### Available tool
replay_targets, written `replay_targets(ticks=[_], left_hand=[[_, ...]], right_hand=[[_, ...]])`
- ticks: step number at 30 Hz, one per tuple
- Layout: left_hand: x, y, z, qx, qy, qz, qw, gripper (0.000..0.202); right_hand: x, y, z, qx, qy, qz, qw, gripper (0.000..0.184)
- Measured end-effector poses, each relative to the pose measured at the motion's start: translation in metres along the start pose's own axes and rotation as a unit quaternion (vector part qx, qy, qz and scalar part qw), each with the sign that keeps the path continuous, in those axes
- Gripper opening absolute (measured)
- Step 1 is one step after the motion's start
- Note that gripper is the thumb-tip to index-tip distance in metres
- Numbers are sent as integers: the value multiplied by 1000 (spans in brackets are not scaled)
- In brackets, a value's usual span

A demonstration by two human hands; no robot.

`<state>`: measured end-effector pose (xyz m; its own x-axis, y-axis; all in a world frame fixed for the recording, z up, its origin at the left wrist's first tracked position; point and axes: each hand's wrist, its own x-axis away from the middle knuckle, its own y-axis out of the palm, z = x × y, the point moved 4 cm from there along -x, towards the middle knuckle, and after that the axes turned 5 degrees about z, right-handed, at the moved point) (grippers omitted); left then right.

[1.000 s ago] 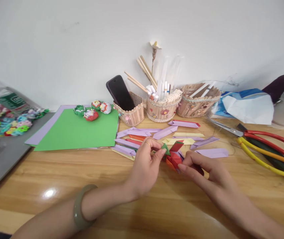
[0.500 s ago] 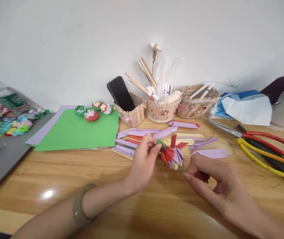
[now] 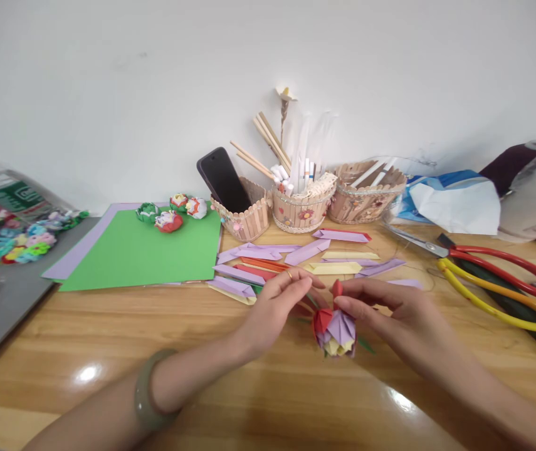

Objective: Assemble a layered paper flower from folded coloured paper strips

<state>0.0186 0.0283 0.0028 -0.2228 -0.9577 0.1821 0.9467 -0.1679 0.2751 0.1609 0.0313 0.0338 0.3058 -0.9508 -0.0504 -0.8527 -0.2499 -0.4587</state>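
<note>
A folded paper flower (image 3: 341,326) in red, purple and pale yellow hangs with its bloom tilted downward, just above the wooden table (image 3: 192,369). My left hand (image 3: 274,313) is closed at the upper, stem side of the flower; its fingertips are partly hidden behind the hand. On the other side my right hand (image 3: 390,313) pinches a red paper petal (image 3: 338,289) that stands up from the flower. Small green tips show beside the bloom. Behind both hands lie several folded paper strips (image 3: 308,252) in purple, yellow, red and orange.
Green paper (image 3: 131,254) lies at the left with several small paper flowers (image 3: 168,221) on it. A phone (image 3: 224,180) leans in a wooden-stick basket (image 3: 251,222); two more baskets stand beside it. Scissors (image 3: 498,279) with red and yellow handles lie at the right.
The flower has come lower and turned, its yellow centre facing me more. My right hand has moved left and up, from beside the flower to the red petal. The view has shifted slightly.
</note>
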Motion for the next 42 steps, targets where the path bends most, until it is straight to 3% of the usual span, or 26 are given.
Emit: replay_targets(ticks=[7,17,22,28,31,36,42], left_hand=[[1,-1,4,-118,47,21,992,15],[1,-2,-1,-117,52,48,991,8],[4,-2,0,-125,62,58,988,8],[5,-1,9,-162,135,33,977,10],[4,1,8,-131,96,-2,987,13],[3,3,4,-53,7,-48,997,20],[3,2,5,-56,0,-34,998,17]], right_hand=[[4,0,9,102,-92,45,989,19],[11,0,-2,223,-236,80,942,16],[10,-1,-2,225,-254,92,936,11],[10,-3,-7,169,-226,66,957,12],[8,-2,-7,117,-181,25,976,18],[3,1,0,-22,-51,-34,998,23],[1,3,9,-97,25,-67,993,22]])
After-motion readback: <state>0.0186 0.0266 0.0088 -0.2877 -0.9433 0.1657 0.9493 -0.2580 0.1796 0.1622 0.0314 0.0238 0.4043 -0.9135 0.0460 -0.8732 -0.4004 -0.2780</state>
